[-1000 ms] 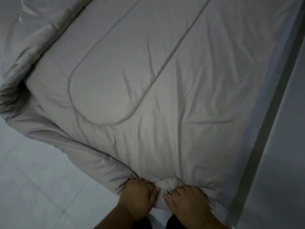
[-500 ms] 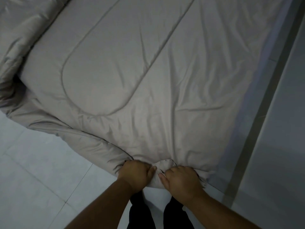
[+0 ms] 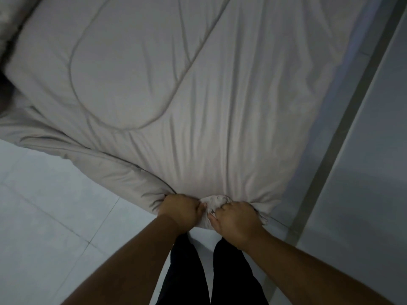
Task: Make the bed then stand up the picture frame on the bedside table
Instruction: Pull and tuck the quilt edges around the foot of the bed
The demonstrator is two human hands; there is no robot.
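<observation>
A beige quilted comforter (image 3: pixel 176 89) covers the bed and fills most of the view, creased toward its near corner. My left hand (image 3: pixel 181 209) and my right hand (image 3: pixel 236 219) are side by side, both clenched on that bunched near corner (image 3: pixel 214 200), fabric gathered between them. The comforter's left edge droops over the bed side toward the floor. Neither the picture frame nor the bedside table is in view.
Pale floor tiles (image 3: pixel 55 216) lie to the left and below. A wall (image 3: pixel 363 172) with a dark strip (image 3: pixel 343 133) runs along the bed's right side, close to it. My legs in dark trousers (image 3: pixel 187 274) stand at the bed's foot.
The comforter has been drawn toward me and stretched flatter. My arms have extended and more of them and my legs shows. Both hands keep hold of the corner.
</observation>
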